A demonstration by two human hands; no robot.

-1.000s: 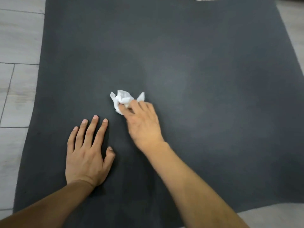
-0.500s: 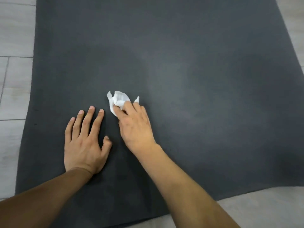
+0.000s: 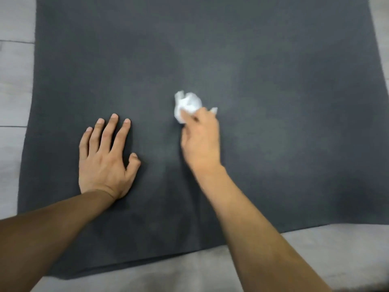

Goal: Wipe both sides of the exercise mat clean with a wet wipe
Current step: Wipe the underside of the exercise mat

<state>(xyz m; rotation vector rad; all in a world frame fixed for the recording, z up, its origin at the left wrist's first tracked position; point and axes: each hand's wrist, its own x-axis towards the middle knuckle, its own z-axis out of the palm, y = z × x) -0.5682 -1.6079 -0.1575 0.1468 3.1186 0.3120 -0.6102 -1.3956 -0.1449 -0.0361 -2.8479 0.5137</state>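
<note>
From the head view we see the dark mat [image 3: 273, 102] spread flat on a pale floor [image 3: 14, 81]. Our left hand [image 3: 105, 161] rests palm down on the mat, fingers straight and spread. Our right hand [image 3: 202, 140], blurred, holds the crumpled white wipe [image 3: 187, 104] against the mat near its middle.

Dark grey mat [image 3: 273, 144] flat on floor; crumpled white wipe [image 3: 187, 104] mid-mat.
</note>
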